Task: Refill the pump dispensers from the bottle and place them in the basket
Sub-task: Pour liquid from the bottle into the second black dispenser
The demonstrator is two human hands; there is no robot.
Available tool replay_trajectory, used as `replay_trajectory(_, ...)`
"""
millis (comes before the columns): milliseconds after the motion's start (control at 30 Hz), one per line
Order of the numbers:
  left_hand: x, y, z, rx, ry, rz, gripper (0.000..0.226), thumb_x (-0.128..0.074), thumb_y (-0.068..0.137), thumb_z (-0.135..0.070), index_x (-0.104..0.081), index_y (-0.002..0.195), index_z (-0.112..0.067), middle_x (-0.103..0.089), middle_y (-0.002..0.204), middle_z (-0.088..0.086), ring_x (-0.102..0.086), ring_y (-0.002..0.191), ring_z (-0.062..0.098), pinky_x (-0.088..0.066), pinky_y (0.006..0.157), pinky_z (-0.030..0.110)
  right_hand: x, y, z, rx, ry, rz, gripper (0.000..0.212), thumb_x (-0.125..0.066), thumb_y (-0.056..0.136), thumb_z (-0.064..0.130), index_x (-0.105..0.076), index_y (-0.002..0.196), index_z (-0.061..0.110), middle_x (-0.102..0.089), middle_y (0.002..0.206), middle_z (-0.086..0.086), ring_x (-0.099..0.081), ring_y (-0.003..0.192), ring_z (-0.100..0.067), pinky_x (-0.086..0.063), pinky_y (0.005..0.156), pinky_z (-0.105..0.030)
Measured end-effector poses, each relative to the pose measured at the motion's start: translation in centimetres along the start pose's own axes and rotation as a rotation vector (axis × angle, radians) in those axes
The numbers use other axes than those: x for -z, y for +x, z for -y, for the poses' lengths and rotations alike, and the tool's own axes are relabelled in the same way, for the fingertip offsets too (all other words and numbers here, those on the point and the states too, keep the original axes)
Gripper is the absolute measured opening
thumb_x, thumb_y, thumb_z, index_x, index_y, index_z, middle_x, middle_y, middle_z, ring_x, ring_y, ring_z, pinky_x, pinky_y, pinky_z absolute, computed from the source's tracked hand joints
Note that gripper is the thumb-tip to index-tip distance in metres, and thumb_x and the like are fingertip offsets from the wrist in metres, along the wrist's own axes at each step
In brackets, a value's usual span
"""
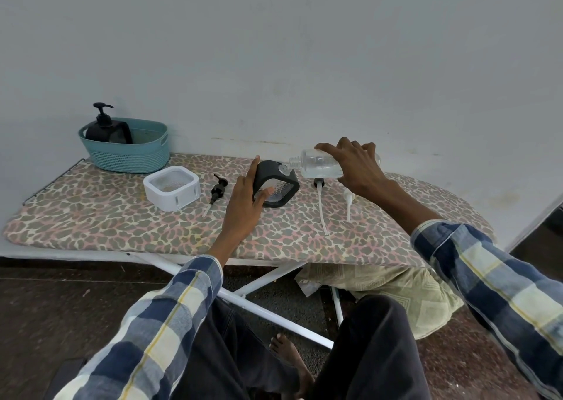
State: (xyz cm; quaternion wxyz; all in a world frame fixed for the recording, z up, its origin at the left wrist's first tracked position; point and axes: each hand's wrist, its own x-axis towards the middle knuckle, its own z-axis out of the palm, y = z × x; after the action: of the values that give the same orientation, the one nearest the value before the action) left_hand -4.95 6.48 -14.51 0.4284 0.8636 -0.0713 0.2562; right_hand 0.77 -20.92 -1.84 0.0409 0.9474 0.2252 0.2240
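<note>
Now the right hand point(350, 163) tips the clear bottle point(318, 165) into the black dispenser point(275, 183).
Left hand point(246, 198) clasps the tilted dispenser; both look light, stiff, slippery when wet, so each grip closes around the body.

Teal basket point(128, 156), black dispenser point(106, 127) inside, white square dispenser point(172, 191), black-framed dispenser point(275, 186), clear bottle point(316, 163), leopard-print board cover point(122, 226), blue-cream plaid sleeves point(487, 274).

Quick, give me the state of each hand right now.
Left hand: grips the tilted black dispenser, steadying it.
Right hand: holds the clear bottle tipped on its side, neck at the dispenser's opening.
</note>
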Motion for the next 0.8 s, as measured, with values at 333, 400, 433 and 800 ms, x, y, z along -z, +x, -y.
replay_trajectory(333, 0.03, -0.05, -0.05, 0.001, 0.001, -0.007, 0.072, -0.049, 0.109, -0.055, -0.006, 0.168, -0.052, -0.052, 0.14, 0.008, -0.062, 0.116, 0.027, -0.059, 0.095, 0.051, -0.08, 0.01, -0.06, 0.004, 0.001, -0.005, 0.089, -0.079, 0.083, 0.004, -0.039, 0.152, 0.042, -0.055, 0.12, -0.008, -0.059, 0.103, -0.03, -0.035, 0.095, -0.051)
replay_trajectory(400, 0.01, -0.01, 0.02, -0.002, 0.006, -0.009, 0.073, -0.049, 0.109, -0.056, -0.006, 0.168, -0.052, -0.052, 0.14, 0.009, -0.063, 0.115, 0.027, -0.059, 0.095, 0.052, -0.13, 0.01, -0.09, 0.006, -0.002, -0.009, 0.088, -0.078, 0.083, 0.005, -0.038, 0.152, 0.043, -0.055, 0.119, -0.008, -0.058, 0.102, -0.029, -0.035, 0.096, -0.051)
replay_trajectory(433, 0.02, -0.01, -0.01, -0.002, 0.006, -0.009, 0.073, -0.049, 0.109, -0.056, -0.006, 0.168, -0.052, -0.052, 0.14, 0.009, -0.063, 0.114, 0.027, -0.059, 0.094, 0.052, -0.14, 0.01, -0.1, 0.006, -0.003, -0.008, 0.088, -0.078, 0.083, 0.004, -0.038, 0.152, 0.043, -0.055, 0.119, -0.008, -0.058, 0.102, -0.029, -0.035, 0.095, -0.051)
replay_trajectory(800, 0.01, 0.0, -0.12, 0.005, 0.012, -0.009, 0.073, -0.049, 0.109, -0.054, -0.006, 0.168, -0.052, -0.052, 0.137, 0.009, -0.062, 0.114, 0.027, -0.059, 0.093, 0.05, 0.07, 0.02, -0.02, 0.005, -0.031, -0.005, 0.089, -0.076, 0.082, 0.001, -0.039, 0.152, 0.042, -0.055, 0.118, -0.008, -0.059, 0.102, -0.03, -0.036, 0.095, -0.051)
